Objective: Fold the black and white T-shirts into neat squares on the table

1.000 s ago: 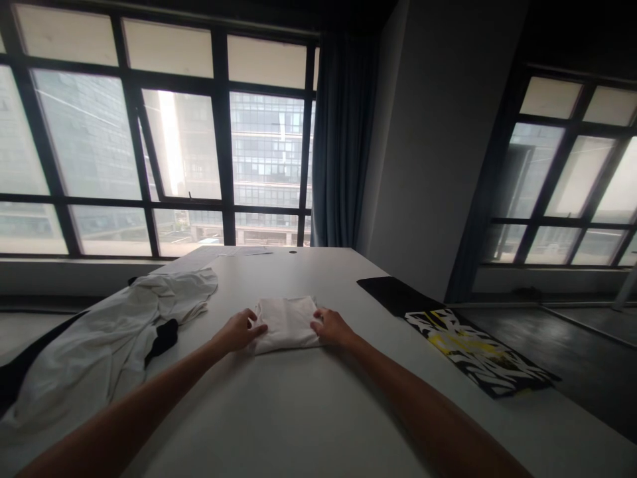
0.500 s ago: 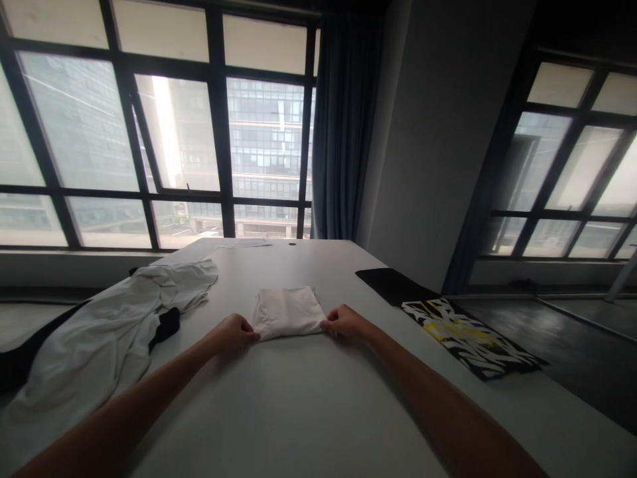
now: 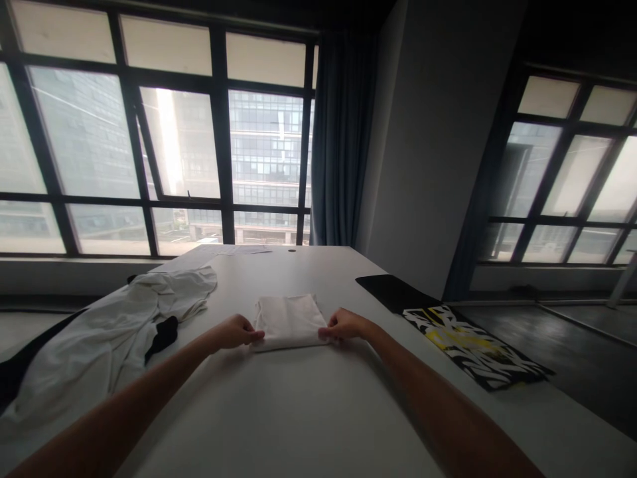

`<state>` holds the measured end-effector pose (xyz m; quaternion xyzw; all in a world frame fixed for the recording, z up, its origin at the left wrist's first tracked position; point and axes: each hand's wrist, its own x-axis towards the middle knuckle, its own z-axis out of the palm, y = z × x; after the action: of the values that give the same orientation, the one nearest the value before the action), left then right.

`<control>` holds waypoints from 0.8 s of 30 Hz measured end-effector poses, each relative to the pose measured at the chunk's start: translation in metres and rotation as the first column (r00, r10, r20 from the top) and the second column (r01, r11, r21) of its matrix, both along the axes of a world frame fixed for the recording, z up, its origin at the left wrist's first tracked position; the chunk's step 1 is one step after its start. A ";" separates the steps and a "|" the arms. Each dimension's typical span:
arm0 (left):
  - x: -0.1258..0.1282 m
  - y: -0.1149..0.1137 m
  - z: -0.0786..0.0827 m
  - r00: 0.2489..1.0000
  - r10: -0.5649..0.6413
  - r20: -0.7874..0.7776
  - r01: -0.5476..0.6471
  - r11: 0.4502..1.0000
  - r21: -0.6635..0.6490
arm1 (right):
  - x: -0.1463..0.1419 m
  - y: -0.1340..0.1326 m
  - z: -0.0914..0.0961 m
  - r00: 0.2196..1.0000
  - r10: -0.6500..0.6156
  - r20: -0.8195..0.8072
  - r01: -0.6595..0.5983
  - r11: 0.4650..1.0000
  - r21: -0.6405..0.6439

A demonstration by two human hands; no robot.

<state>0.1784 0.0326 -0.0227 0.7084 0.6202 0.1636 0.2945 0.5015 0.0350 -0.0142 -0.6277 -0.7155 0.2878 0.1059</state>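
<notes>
A white cloth garment (image 3: 290, 321), folded into a small flat rectangle, lies on the white table (image 3: 283, 411) in front of me. My left hand (image 3: 237, 332) pinches its near left corner between thumb and fingers. At the near right corner, my right hand (image 3: 347, 325) has a similar pinch on the fabric. The near edge is stretched fairly straight between both hands. What kind of garment it is cannot be made out from the folded shape.
Crumpled white clothing (image 3: 107, 338) with black parts (image 3: 163, 335) spreads along the table's left side. On the right edge lie a dark cloth (image 3: 383, 291) and a black, white and yellow patterned piece (image 3: 472, 345). Windows and a blue curtain (image 3: 338, 146) stand beyond the far end.
Both hands keep their hold on the folded garment's near corners, and its near edge looks straighter. The whole scene sits slightly lower in view, as my head has tilted up a little.
</notes>
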 end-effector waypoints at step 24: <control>-0.005 0.065 -0.001 0.913 0.204 0.354 -0.160 0.976 -0.150 | -0.018 0.093 -0.029 0.899 -0.306 -0.313 0.387 0.890 0.243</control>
<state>0.1734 0.0977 -0.0233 0.5859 0.6259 0.2830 0.4299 0.4835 0.1275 -0.0436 -0.6782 -0.6052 0.2341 0.3449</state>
